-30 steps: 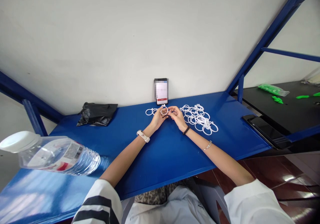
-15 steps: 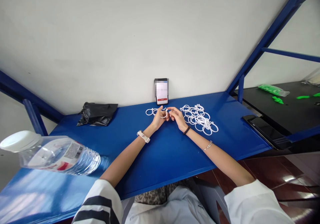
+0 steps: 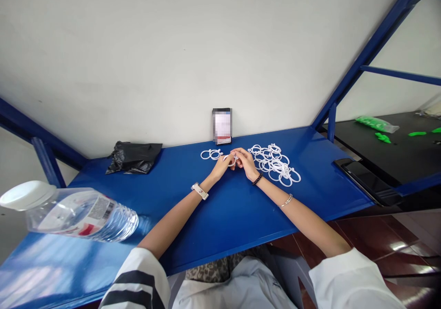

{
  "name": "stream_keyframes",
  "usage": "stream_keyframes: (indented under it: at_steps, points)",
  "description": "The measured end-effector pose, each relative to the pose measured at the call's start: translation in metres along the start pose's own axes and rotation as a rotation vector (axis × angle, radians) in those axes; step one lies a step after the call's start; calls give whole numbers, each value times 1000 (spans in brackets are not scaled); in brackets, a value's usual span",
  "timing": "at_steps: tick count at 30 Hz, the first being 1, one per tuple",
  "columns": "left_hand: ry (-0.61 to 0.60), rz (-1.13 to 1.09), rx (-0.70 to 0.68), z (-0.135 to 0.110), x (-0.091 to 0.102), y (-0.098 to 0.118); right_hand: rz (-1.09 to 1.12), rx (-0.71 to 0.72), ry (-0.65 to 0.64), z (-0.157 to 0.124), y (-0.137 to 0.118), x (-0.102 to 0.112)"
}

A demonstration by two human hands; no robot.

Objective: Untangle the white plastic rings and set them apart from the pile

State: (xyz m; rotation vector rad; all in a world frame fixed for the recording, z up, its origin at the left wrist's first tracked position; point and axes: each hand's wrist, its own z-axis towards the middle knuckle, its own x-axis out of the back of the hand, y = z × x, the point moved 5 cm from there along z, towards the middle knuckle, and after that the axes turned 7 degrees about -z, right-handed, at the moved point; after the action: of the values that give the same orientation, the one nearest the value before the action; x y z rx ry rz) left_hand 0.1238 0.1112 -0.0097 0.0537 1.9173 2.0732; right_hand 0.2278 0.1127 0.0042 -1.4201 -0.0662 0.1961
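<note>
Now left hand (image 3: 220,165) and right hand (image 3: 245,162) pinch one white ring (image 3: 231,158); bottle (image 3: 86,215) capped.

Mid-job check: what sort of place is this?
Likely a small assembly workshop: a blue metal workbench against a bare wall, a heap of identical white rings beside the left hand and right hand holding one ring, and green parts on the neighbouring dark bench.
</note>
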Motion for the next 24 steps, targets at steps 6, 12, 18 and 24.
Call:
stream_keyframes:
  at_steps: [6, 12, 18, 24]
  points:
    - [12, -21, -14, -2, -1, 2, -23, 11, 11, 1, 1, 2]
    - [30, -67, 2, -2, 0, 2, -61, 76, 19, 3, 3, 3]
    - [108, -47, -63, -3, 7, 9, -129, 142, 8, 6, 7, 2]
    - [118, -66, -50, -1, 9, 6, -155, 176, 13, 6, 6, 3]
